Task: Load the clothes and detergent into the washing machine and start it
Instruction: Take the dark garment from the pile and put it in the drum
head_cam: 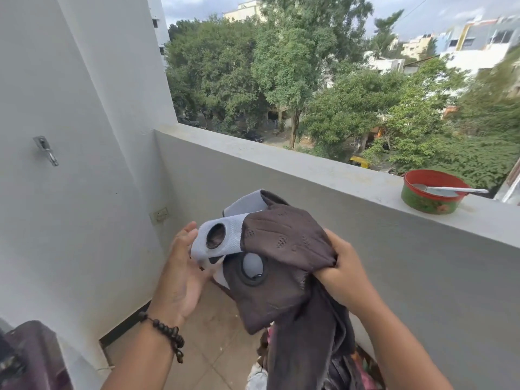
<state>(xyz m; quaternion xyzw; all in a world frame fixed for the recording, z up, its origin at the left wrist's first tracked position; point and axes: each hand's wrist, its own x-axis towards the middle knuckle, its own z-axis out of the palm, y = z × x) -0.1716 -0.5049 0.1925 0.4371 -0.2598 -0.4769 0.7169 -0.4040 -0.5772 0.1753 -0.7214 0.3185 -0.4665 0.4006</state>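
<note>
A grey balcony parapet runs across the view above and beyond both hands, and a white wall stands to the left of the left fingers. Between the hands hangs the dark brown garment, bunched and trailing down below the right fingers toward a heap of mixed clothes at the bottom edge; what that heap lies in cannot be told. The garment has pale grey mesh panels with round holes, and these lie just beside the left fingers. The right hand has its fingers curled round a gathered fold of the brown cloth, gripping it. The left hand is held palm inward with fingers nearly straight, the fingertips touching the edge of the grey mesh; it clamps nothing. A beaded bracelet circles the left wrist. Up and to the right of the right fingers, well apart from them, a red-rimmed green bowl sits on the parapet ledge with a metal spoon laid across its rim; whatever else it holds is not visible. High on the wall, left of the left fingers, is a small metal tap.
</note>
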